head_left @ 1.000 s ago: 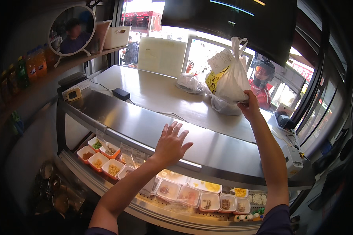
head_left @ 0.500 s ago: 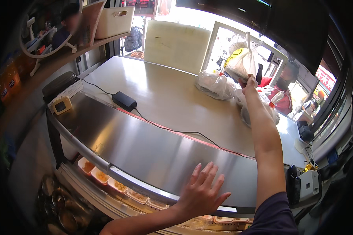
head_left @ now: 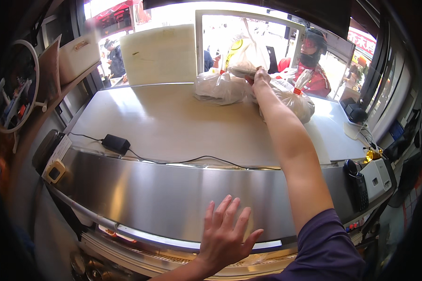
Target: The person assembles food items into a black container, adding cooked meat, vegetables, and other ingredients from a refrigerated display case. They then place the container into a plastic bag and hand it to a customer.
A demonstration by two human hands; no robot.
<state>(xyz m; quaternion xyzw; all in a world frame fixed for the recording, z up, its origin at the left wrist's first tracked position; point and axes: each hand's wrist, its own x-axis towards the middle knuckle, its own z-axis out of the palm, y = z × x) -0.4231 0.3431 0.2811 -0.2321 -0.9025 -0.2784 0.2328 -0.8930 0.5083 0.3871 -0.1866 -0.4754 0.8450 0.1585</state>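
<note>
My right arm stretches far across the counter toward the serving window. At its end my right hand [head_left: 259, 77] is closed on a white plastic bag [head_left: 249, 55] with a yellow print, held raised in front of the window opening. Just under and beside it sit two more tied plastic bags, one on the left [head_left: 220, 89] and one on the right [head_left: 299, 105], partly covered by my arm. My left hand [head_left: 226, 232] lies flat with spread fingers on the steel front strip [head_left: 164, 196] of the counter, holding nothing.
A black power adapter [head_left: 116, 144] and its cable cross the pale countertop [head_left: 173, 122]. Beyond the window stands a person in red with a helmet [head_left: 314, 77]. A white board [head_left: 159, 55] leans at the back; a cordless phone [head_left: 356, 185] and white device [head_left: 377, 178] sit right.
The view has turned to the right and levelled, so everything sits further left. My right hand still grips the raised bag, and my left hand stays spread on the steel.
</note>
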